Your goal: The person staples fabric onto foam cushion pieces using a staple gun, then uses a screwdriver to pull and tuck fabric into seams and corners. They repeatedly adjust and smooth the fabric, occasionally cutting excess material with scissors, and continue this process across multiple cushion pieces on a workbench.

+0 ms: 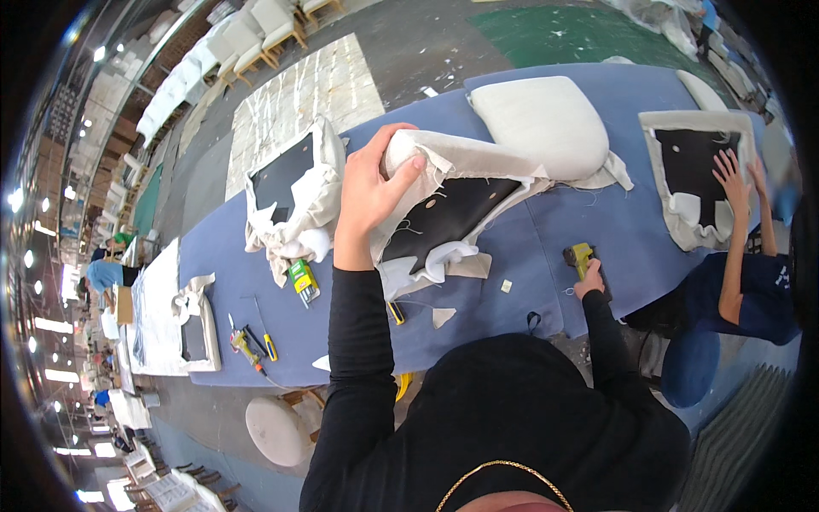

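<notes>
My left hand (375, 183) grips the far left corner of a pale upholstered chair seat (482, 156), thumb pressed on the fabric. The seat lies underside up, tilted, with a black backing (448, 209), loose threads and a bunched white flap at its near edge. To the right, my right hand (590, 282) is wrapped around the handle of a yellow-green and black staple gun (579, 253), low over the blue table covering (546, 226) and apart from the seat. A finished-looking pale seat cushion (542, 119) sits just beyond the one I hold.
At right, a co-worker's hands (732, 181) rest over another overturned seat (661, 188). Another half-covered seat (286, 183) lies left, near a green-yellow box (303, 282). A second tool with a hose (246, 348) and a yellow-handled screwdriver (270, 346) lie near the front edge.
</notes>
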Tool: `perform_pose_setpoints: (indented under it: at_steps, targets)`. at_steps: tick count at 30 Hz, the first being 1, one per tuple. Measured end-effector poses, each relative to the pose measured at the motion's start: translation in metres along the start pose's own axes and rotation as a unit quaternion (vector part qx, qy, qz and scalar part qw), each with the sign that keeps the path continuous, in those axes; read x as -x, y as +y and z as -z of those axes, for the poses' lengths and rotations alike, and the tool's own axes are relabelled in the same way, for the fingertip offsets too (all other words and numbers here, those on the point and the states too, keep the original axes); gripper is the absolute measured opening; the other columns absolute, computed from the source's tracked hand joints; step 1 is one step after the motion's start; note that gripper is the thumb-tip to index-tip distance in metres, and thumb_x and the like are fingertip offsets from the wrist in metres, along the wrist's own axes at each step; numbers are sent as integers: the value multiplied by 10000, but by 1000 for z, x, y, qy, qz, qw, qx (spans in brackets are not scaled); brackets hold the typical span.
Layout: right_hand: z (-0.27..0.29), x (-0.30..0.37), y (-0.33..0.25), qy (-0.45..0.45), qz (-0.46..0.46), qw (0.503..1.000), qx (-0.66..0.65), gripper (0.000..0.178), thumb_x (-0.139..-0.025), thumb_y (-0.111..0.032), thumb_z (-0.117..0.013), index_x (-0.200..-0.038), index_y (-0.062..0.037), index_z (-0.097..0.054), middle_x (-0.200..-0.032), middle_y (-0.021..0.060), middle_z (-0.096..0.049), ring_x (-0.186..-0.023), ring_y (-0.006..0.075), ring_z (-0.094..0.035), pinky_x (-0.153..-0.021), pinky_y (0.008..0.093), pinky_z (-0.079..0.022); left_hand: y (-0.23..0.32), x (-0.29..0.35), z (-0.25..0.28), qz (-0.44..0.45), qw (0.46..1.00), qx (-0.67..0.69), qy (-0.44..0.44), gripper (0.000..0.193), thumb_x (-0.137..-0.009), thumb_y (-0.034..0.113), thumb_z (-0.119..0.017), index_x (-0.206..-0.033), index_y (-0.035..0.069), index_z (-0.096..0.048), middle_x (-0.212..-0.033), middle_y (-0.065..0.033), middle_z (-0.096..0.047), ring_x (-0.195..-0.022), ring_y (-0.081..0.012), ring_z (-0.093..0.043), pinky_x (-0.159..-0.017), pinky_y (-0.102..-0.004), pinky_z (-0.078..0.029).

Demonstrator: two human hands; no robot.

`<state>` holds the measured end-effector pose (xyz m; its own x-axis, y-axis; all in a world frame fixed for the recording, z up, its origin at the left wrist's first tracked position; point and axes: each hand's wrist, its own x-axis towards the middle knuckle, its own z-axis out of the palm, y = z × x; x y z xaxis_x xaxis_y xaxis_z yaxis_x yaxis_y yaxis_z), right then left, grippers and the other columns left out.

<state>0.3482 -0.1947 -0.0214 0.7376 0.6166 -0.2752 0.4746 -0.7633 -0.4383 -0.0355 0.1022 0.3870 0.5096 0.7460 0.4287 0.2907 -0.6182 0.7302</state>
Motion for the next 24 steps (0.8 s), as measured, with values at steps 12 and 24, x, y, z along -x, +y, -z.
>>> perform_pose_setpoints:
  at_steps: [12, 24]
  targets:
    - [208, 143, -288, -77, 365, 840, -393, 288, -917, -164, -813, -1087, 56, -737, -910, 99, -781, -774, 143, -736, -710, 315, -581, 13, -18, -26, -49, 997, -61, -4, 442, -860, 401, -797, -1158, 80, -737, -949, -189, -776, -898, -392, -758, -801, -419, -576]
    - [197, 153, -341, 184, 526, 802, -213, 505, -779, -95, -826, -1260, -26, -692, -1002, 203, -763, -875, 387, -757, -740, 368, -597, 3, -16, -27, -76, 996, -43, -6, 419, -838, 237, -732, -1227, 81, -710, -1004, -199, -768, -957, -418, -741, -843, -433, -579]
